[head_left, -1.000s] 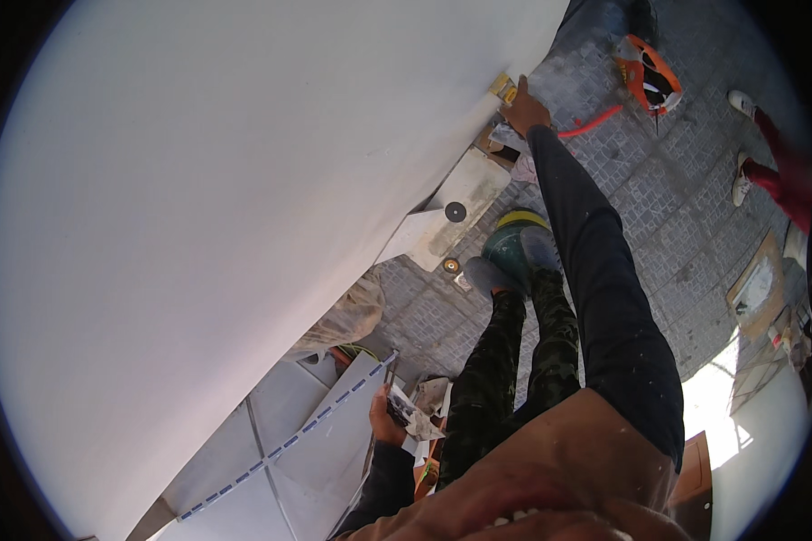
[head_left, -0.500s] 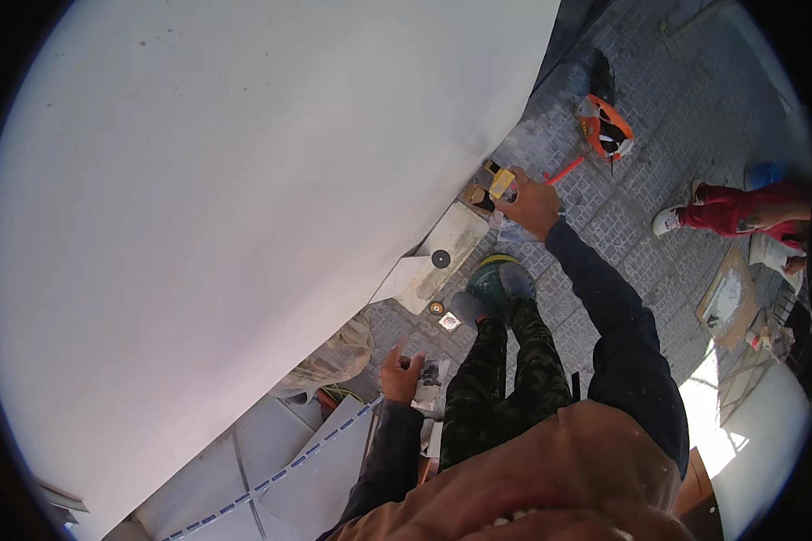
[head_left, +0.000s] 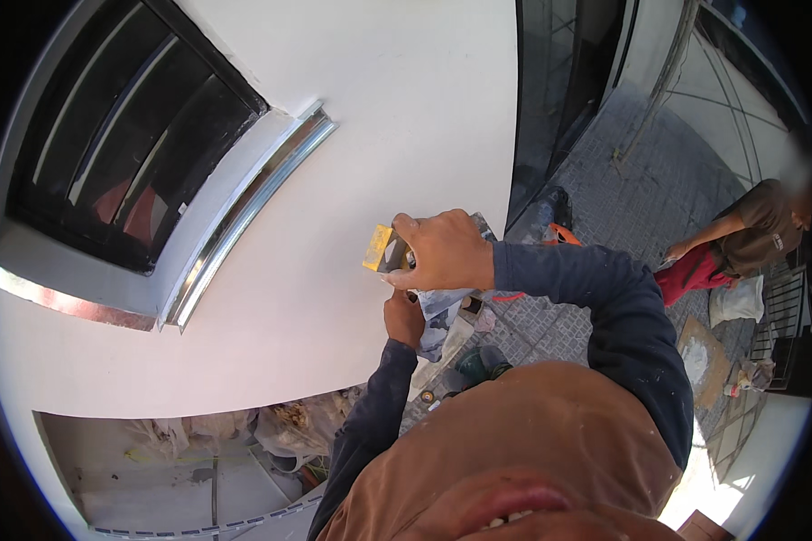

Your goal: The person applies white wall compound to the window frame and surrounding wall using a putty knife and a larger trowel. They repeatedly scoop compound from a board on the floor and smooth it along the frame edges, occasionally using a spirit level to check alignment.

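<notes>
My right hand (head_left: 447,252) is raised in front of the white wall, closed around a small yellow-and-dark block (head_left: 376,248). The block's exact kind cannot be made out. Just below it, my left hand (head_left: 405,317) is curled, its upper fingers partly hidden behind the right hand and close to the block's lower edge. What it grips, if anything, does not show. A crumpled grey-blue sheet or bag (head_left: 437,326) hangs beside the left hand, under my right wrist; which hand bears it is unclear.
A dark barred window (head_left: 135,126) with a shiny metal sill strip (head_left: 248,216) is set in the wall at left. Plastic-wrapped bundles (head_left: 298,428) lie in a low recess. At right, a person (head_left: 740,234) stands near a white sack (head_left: 737,300) and a board (head_left: 702,361).
My right hand has risen from near the floor to the wall, still holding the yellow block. My left hand has come up beside it and curled. The view has swung up to the window.
</notes>
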A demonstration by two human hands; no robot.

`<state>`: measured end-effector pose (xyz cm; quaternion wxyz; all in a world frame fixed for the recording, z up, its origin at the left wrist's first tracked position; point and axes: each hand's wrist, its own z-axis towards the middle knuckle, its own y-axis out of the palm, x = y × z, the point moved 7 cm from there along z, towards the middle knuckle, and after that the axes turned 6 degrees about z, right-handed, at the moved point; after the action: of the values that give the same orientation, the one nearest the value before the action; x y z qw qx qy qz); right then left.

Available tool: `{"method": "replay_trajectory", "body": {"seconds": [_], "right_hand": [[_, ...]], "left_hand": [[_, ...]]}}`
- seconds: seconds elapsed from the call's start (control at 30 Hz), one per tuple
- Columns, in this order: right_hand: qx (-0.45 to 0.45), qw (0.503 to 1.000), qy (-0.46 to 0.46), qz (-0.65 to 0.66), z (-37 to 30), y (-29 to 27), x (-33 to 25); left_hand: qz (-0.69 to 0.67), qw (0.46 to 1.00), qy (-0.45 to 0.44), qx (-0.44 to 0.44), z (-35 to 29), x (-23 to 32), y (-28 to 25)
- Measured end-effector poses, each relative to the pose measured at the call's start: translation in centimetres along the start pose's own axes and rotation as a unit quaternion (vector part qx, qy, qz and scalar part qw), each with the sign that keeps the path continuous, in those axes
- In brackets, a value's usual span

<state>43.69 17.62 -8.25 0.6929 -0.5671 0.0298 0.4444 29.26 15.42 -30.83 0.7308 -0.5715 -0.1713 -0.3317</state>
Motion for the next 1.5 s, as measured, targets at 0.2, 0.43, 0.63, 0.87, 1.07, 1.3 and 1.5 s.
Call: {"method": "replay_trajectory", "body": {"seconds": [0.2, 0.43, 0.63, 0.87, 1.07, 1.3, 1.5], "right_hand": [[0.068, 0.993, -0.076, -0.056, 2.8, -5.0, -8.6], [-0.015, 0.986, -0.099, 0.132, 3.5, -6.9, -6.0], [-0.102, 0.956, 0.079, 0.265, -2.3, 5.0, 7.4], [-0.268, 0.874, -0.005, 0.405, -4.8, 16.5, 4.0], [-0.15, 0.955, -0.167, 0.193, -2.2, 16.8, -5.8], [-0.08, 0.954, -0.209, 0.198, 5.1, 18.7, -14.9], [0.022, 0.959, -0.197, 0.2, 7.9, 20.1, -16.7]], "left_hand": [[-0.029, 0.998, 0.013, 0.061, 2.6, 5.6, -6.0], [-0.169, 0.975, -0.025, 0.142, 1.8, 10.7, -16.0], [-0.185, 0.968, -0.112, 0.125, -0.6, 12.3, -27.3], [-0.103, 0.977, -0.143, 0.12, -2.8, 15.1, -37.3], [-0.087, 0.97, -0.148, 0.171, -4.3, 17.0, -45.5], [0.037, 0.962, -0.082, 0.257, -2.4, 17.6, -57.4], [0.067, 0.96, -0.047, 0.267, -0.3, 16.2, -60.1]]}}
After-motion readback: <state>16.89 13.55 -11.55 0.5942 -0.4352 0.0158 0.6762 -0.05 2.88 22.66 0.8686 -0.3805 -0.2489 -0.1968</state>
